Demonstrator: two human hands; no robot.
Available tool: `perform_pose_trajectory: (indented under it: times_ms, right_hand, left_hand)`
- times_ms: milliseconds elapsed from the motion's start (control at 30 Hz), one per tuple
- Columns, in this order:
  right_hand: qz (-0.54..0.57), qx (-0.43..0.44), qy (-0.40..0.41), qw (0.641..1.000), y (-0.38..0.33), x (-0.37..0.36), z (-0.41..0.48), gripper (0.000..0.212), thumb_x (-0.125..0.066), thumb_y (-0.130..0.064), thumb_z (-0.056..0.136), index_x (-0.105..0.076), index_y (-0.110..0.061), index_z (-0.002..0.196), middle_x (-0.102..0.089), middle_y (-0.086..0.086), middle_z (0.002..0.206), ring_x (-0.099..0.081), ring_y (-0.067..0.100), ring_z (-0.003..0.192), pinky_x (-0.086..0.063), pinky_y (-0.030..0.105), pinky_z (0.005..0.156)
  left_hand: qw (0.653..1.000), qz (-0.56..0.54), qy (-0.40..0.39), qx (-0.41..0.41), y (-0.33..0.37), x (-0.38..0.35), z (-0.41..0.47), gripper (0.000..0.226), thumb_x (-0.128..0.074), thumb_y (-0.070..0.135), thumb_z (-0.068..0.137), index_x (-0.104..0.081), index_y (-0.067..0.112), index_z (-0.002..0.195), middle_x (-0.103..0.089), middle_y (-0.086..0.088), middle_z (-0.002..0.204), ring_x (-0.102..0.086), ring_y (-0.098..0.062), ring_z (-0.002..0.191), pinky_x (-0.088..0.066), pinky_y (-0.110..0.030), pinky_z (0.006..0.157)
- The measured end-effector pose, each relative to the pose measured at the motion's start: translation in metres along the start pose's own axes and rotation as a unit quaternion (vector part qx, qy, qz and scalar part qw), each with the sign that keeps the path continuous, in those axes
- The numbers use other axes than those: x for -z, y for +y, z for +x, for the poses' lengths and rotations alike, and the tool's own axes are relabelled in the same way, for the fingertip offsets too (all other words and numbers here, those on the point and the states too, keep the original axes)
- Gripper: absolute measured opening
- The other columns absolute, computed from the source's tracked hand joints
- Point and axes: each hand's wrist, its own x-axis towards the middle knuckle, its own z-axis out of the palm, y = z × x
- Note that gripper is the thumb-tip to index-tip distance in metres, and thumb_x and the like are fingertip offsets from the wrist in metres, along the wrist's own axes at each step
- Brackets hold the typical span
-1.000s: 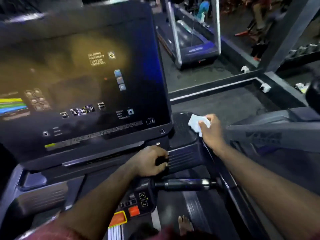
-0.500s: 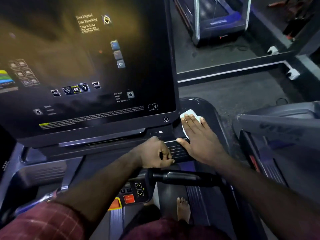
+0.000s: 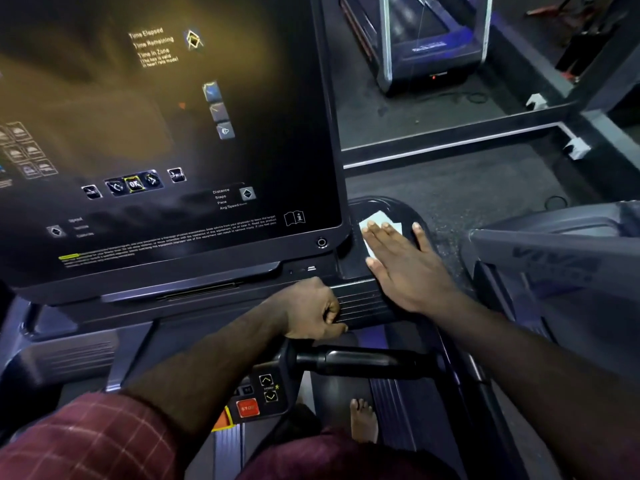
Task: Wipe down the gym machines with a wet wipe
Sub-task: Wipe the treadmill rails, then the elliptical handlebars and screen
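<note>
- The right hand (image 3: 405, 268) lay flat, palm down, fingers straight and close together, thumb spread out to the right.
- Its fingertips (image 3: 375, 228) pressed a wipe (image 3: 380, 217) into the shallow tray (image 3: 412, 207) at the right end of the treadmill console, just beside the lower right corner of the screen (image 3: 173, 133).
- The right forearm reached in from the lower right, crossing above the black handlebar (image 3: 363, 362).
- The left hand (image 3: 311, 310) sat against the ribbed strip (image 3: 360, 299) on the console's front edge, below the screen, with fingers curled in and thumb tucked along the underside.
- Whether the left hand clasped the edge or only rested there as a fist could not be told.
- The left forearm came up from a red checked sleeve (image 3: 86, 441) at the lower left.
- The wipe was white to pale blue, thin and roughly square; one corner stuck out past the fingertips, and a strip of its left edge showed beside the index finger.
- The rest of the wipe was hidden under the hand.
- A red stop button (image 3: 247, 408) sat below the left wrist, and a bare foot (image 3: 362, 420) stood on the belt underneath.
</note>
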Motion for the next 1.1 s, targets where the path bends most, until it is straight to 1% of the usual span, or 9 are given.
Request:
perform_pose_trajectory:
  times_ms: [133,300,433,567,667,800,933,1000,1100]
  right_hand:
    - [0.006,-0.015,-0.025,1.000,-0.015,0.001,0.039,0.065,-0.014,-0.052,0.108,-0.002,-0.027,0.167,0.002,-0.011,0.174,0.002,0.009,0.160,0.009,0.055,0.127]
    - [0.042,0.047,-0.051,0.997,-0.043,0.006,0.035,0.061,-0.017,-0.045,0.108,-0.016,-0.025,0.166,-0.006,-0.011,0.174,0.003,0.008,0.160,0.010,0.055,0.127]
    - [0.046,0.068,-0.046,0.996,-0.036,0.004,-0.013,0.062,-0.011,-0.048,0.107,-0.009,-0.033,0.166,-0.002,-0.018,0.172,0.002,0.002,0.158,0.007,0.057,0.128]
    - [0.073,0.033,-0.071,0.994,-0.007,0.011,-0.015,0.059,-0.001,-0.053,0.107,-0.002,-0.040,0.164,0.004,-0.028,0.167,0.007,-0.006,0.155,0.014,0.056,0.126]
    - [0.047,-0.002,-0.045,0.998,0.013,0.011,0.014,0.058,-0.006,-0.050,0.109,-0.002,-0.036,0.166,-0.001,-0.020,0.172,0.002,0.002,0.158,0.014,0.058,0.125]
    - [0.038,-0.034,-0.018,0.999,0.002,0.009,0.062,0.059,-0.017,-0.043,0.111,-0.005,-0.028,0.167,-0.004,-0.012,0.174,-0.002,0.012,0.160,0.007,0.059,0.126]
    - [0.060,0.002,-0.039,0.997,-0.032,0.011,0.079,0.066,-0.029,-0.030,0.105,-0.005,-0.026,0.167,-0.003,-0.011,0.174,0.002,0.012,0.160,0.008,0.057,0.127]
    - [0.098,0.017,-0.039,0.994,-0.042,0.011,0.071,0.067,-0.033,-0.027,0.103,-0.013,-0.031,0.166,-0.006,-0.014,0.173,0.002,0.008,0.160,0.010,0.055,0.127]
    - [0.087,0.041,-0.022,0.995,-0.042,0.003,0.039,0.052,-0.027,-0.037,0.109,-0.028,-0.034,0.162,-0.017,-0.016,0.171,-0.005,0.008,0.159,0.003,0.059,0.127]
  left_hand:
    - [1.000,0.001,-0.001,0.004,0.003,0.001,0.000,0.037,-0.065,0.048,0.088,-0.067,0.018,0.066,-0.067,0.009,0.062,-0.061,-0.006,0.058,-0.051,-0.024,0.062]
    - [1.000,0.002,0.005,0.004,0.003,0.001,0.000,0.035,-0.067,0.045,0.087,-0.068,0.018,0.065,-0.068,0.009,0.062,-0.061,-0.006,0.058,-0.047,-0.022,0.063]
    - [1.000,-0.010,0.007,0.002,0.004,0.000,0.001,0.033,-0.069,0.042,0.088,-0.068,0.017,0.065,-0.067,0.008,0.060,-0.060,-0.006,0.055,-0.043,-0.020,0.060]
    - [1.000,-0.010,0.008,0.002,0.003,0.000,0.001,0.035,-0.069,0.043,0.089,-0.068,0.016,0.065,-0.067,0.007,0.060,-0.060,-0.008,0.056,-0.040,-0.019,0.058]
    - [1.000,-0.012,0.011,-0.001,0.002,0.000,0.001,0.036,-0.069,0.043,0.090,-0.066,0.016,0.065,-0.066,0.008,0.059,-0.060,-0.008,0.056,-0.037,-0.017,0.057]
    - [1.000,-0.011,0.015,-0.002,0.003,0.001,-0.001,0.036,-0.070,0.042,0.090,-0.067,0.016,0.065,-0.066,0.008,0.059,-0.058,-0.006,0.056,-0.034,-0.012,0.056]
    - [1.000,-0.006,0.024,-0.003,0.004,0.002,-0.001,0.035,-0.070,0.042,0.088,-0.068,0.016,0.065,-0.067,0.008,0.061,-0.057,-0.006,0.056,-0.037,-0.017,0.059]
    - [1.000,-0.003,0.019,-0.003,0.004,0.002,0.000,0.035,-0.069,0.042,0.089,-0.067,0.016,0.065,-0.067,0.008,0.060,-0.057,-0.006,0.055,-0.041,-0.020,0.061]
    - [1.000,-0.005,0.011,-0.002,0.004,0.001,0.000,0.036,-0.068,0.043,0.089,-0.066,0.017,0.064,-0.066,0.008,0.059,-0.059,-0.007,0.056,-0.044,-0.022,0.061]
